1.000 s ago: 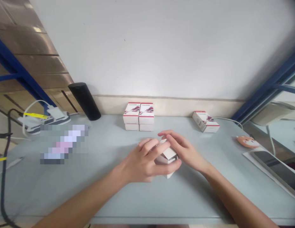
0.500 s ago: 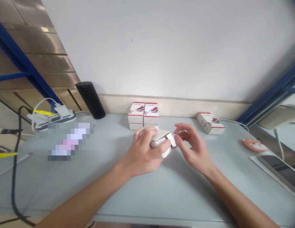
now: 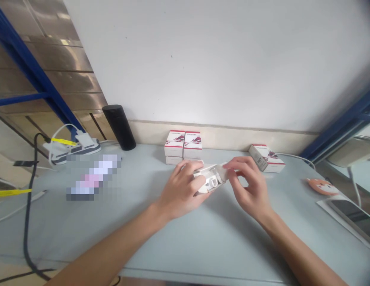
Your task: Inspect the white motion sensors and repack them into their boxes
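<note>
White carton (image 3: pixel 207 173), open: contents indistinct, left part hidden under left hand (image 3: pixel 180 192), clamped round it; opening faces upward, nearward, long axis unclear. Right hand (image 3: pixel 250 184): fingertips pinching flap (image 3: pixel 223 173).

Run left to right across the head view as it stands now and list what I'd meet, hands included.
White power strip → black cylinder → left hand → open white box → right hand → orange animal-face item → dark flat device.

box (image 3: pixel 206 171): turned, white contents (image 3: pixel 214 182) now showing | right hand (image 3: pixel 252 186): now pinching flap (image 3: pixel 222 173)
</note>
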`<state>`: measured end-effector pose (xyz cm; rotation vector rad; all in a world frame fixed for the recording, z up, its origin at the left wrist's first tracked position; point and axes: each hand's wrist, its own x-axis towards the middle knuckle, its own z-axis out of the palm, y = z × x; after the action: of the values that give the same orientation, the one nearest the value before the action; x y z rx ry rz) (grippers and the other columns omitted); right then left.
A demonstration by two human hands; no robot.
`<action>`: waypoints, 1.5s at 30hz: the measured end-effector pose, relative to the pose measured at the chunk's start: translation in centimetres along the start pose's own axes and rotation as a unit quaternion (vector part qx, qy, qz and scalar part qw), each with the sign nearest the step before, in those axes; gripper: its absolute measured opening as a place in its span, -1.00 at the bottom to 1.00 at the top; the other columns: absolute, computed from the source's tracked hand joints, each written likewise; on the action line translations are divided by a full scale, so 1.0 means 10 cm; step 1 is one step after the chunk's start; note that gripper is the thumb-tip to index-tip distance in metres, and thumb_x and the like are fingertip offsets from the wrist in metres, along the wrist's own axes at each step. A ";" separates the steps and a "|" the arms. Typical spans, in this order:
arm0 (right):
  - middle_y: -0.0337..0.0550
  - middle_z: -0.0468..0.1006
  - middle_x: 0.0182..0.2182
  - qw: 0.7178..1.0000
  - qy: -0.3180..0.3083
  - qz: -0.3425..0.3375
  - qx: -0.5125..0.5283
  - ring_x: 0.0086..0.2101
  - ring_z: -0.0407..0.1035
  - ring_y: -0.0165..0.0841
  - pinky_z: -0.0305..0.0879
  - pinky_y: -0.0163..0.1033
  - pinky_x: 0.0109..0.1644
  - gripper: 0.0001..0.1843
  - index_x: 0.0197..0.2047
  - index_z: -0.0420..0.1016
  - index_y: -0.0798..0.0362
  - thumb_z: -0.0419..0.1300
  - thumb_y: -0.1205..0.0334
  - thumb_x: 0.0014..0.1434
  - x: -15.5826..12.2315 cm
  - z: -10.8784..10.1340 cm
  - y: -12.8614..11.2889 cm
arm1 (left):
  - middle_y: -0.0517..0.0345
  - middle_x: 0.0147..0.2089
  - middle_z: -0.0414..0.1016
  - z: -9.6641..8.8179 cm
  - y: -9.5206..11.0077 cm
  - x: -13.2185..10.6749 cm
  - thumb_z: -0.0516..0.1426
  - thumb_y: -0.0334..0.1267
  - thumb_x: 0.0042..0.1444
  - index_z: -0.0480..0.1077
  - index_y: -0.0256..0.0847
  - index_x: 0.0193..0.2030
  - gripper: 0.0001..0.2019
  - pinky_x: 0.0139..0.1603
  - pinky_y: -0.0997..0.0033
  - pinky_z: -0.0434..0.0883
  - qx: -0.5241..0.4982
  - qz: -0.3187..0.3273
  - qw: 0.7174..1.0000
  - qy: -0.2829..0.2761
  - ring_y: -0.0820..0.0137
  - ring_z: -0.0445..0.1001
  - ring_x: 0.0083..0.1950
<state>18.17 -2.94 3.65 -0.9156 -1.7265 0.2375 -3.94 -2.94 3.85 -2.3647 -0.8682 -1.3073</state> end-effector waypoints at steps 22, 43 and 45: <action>-0.07 0.41 -0.11 0.989 -0.137 0.039 0.039 -0.14 0.40 -0.25 0.46 -0.11 -0.08 -0.90 -0.13 0.45 -0.05 0.14 0.17 0.43 0.10 -0.17 -0.11 | -0.02 0.06 0.55 0.05 0.06 0.00 0.34 -0.30 0.21 0.34 -0.10 -0.03 -0.71 0.15 0.04 0.54 0.034 -0.021 0.999 -0.001 0.18 0.56 0.16; -0.03 0.51 -0.09 0.978 0.034 0.106 -0.177 -0.21 0.45 -0.21 0.42 -0.02 -0.06 -0.72 0.06 0.56 -0.03 0.16 0.10 0.37 0.03 -0.03 0.53 | -0.04 0.06 0.55 0.03 -0.01 0.02 0.33 -0.27 0.21 0.29 -0.08 0.19 -0.53 0.15 0.00 0.53 0.029 -0.077 0.997 0.003 0.14 0.55 0.11; -0.04 0.47 -0.14 0.986 0.086 0.010 -0.141 -0.19 0.44 -0.20 0.42 -0.02 -0.04 -0.79 0.02 0.56 -0.05 0.16 0.19 0.38 0.04 -0.03 0.30 | -0.05 0.08 0.55 0.04 -0.01 0.01 0.33 -0.27 0.22 0.27 -0.07 0.21 -0.52 0.15 0.00 0.53 0.027 -0.065 0.997 0.008 0.13 0.55 0.14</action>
<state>19.77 -0.76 2.33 -1.1249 -1.6147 -0.0760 -3.73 -2.60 3.68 -2.2869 -1.0546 -1.3301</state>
